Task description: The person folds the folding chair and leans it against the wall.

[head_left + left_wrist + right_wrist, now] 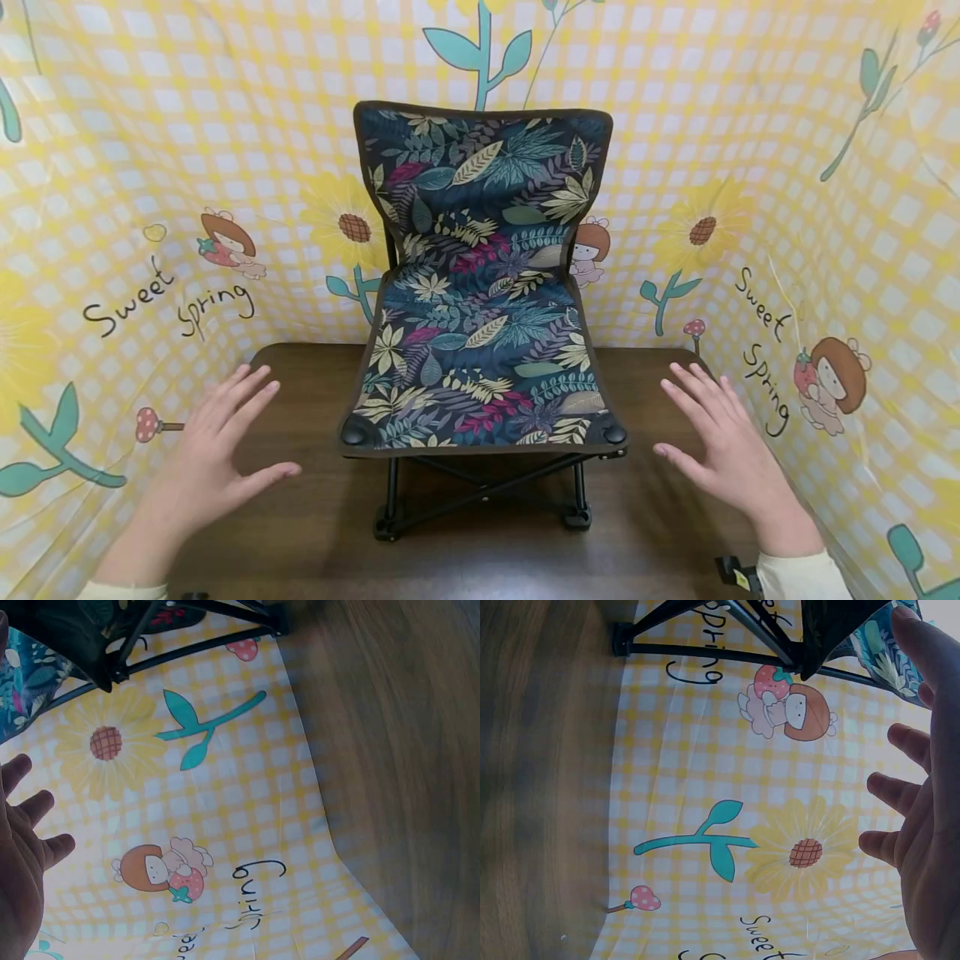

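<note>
A small folding chair [480, 308] is standing upright mid-table [300, 533], seat facing the person. The left hand [213, 454] and right hand [723, 446] are hovering flat, fingers spread, holding nothing.

**Both my hands hover open beside the folding chair**

A small folding chair [480, 333] stands upright on the dark wooden table [660, 533], facing me. Its seat and back are dark fabric printed with leaves in teal, cream and magenta, and its black crossed legs rest on the tabletop. My left hand [213, 454] is raised to the left of the seat, fingers straight and spread, touching nothing. My right hand [723, 446] mirrors it to the right of the seat, also flat, spread and apart from the chair. A yellow checked backdrop [825, 208] with sunflowers, cartoon figures and the words "Sweet Spring" wraps around behind and along both sides.
</note>
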